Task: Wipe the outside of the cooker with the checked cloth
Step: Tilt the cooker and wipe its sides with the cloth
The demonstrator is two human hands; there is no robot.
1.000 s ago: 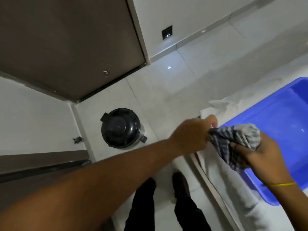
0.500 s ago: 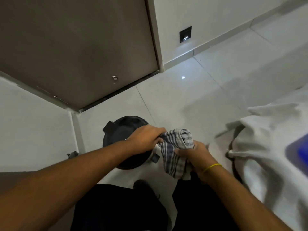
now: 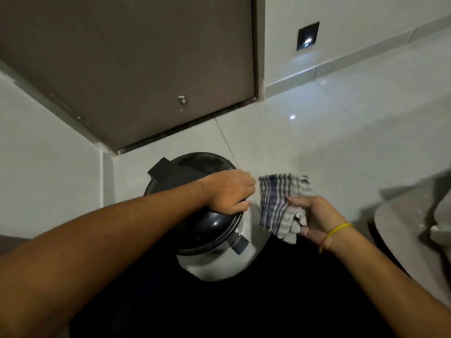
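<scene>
The cooker (image 3: 214,259) stands on the pale tiled floor in a corner, with a black domed lid, a shiny steel body and dark side handles. My left hand (image 3: 229,192) lies on the right rim of the lid, fingers curled over its edge. My right hand (image 3: 310,215) grips the checked cloth (image 3: 280,203), a grey and blue striped rag bunched and hanging just right of the cooker, apart from it. A yellow band circles my right wrist.
A brown door (image 3: 136,64) with a floor stop (image 3: 182,100) closes the corner behind the cooker. White walls flank it, one with a small dark wall plate (image 3: 308,36). A grey rounded surface (image 3: 402,230) sits at right. My dark trousers fill the bottom.
I have bent down from the blue tub to the cooker. My left hand let go of the cloth and settled on the lid; the right hand alone holds the cloth.
</scene>
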